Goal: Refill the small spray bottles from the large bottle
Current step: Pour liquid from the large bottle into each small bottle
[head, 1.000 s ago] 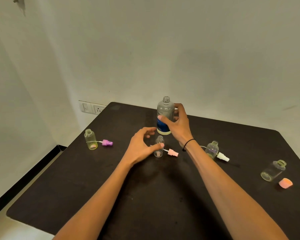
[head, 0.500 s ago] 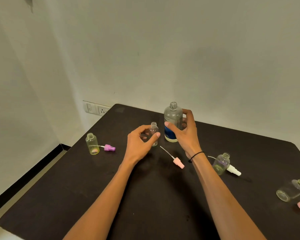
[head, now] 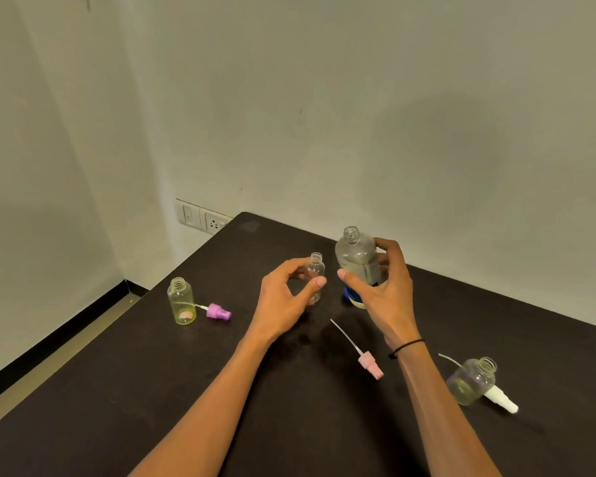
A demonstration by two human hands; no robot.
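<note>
- The large bottle [head: 358, 266] is uncapped, clear with a blue band low down, and it's gripped around the middle by the right hand [head: 382, 290], toward the far side of the table [head: 117, 390]. Can't tell if its base is touching the table.
- Just left of it, the left hand [head: 284, 297] holds a small clear bottle [head: 314, 273] upright, thumb and fingers curled around it, cap off.
- A pink sprayer [head: 369, 363] with its thin tube lies on the table between the two forearms, nearer than both bottles.
- Far left: a yellowish small bottle [head: 181, 301] stands open, with a purple sprayer [head: 218, 311] lying right beside it.
- Near right: another small bottle [head: 472, 380] lies tilted, with a white sprayer [head: 501, 401] next to it.
- Black band [head: 406, 346] on the right wrist.
- Wall socket [head: 202, 218] behind the table's far left corner.
</note>
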